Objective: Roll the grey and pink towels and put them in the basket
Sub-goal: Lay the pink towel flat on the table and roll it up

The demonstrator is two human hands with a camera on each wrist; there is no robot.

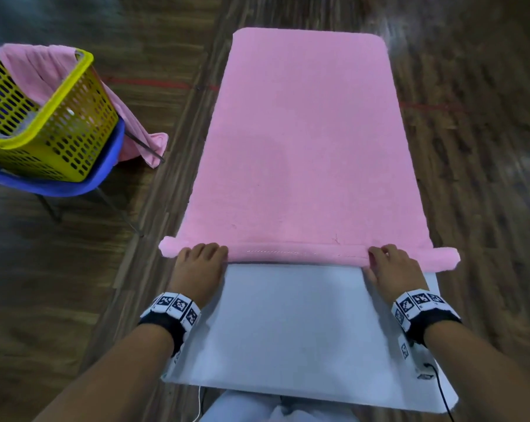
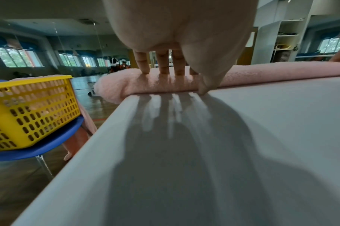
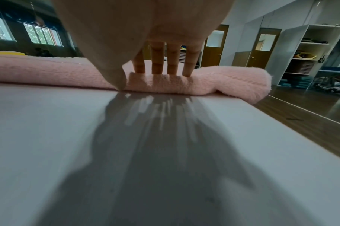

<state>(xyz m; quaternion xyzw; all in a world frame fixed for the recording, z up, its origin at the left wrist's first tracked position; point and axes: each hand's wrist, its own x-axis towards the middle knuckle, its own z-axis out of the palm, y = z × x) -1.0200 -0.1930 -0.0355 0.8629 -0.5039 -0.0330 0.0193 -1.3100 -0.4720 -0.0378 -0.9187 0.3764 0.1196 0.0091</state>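
Hands sit on the rolled near edge of the pink towel [image 1: 306, 141], which lies flat along the white worktop [image 1: 291, 324]. The left hand [image 1: 198, 268] and right hand [image 1: 393, 269] press the roll with straight fingers, gripping nothing. The yellow basket [image 1: 44, 117] stands on a blue chair [image 1: 84, 181] at the left, with another pink cloth [image 1: 35, 65] draped over it.
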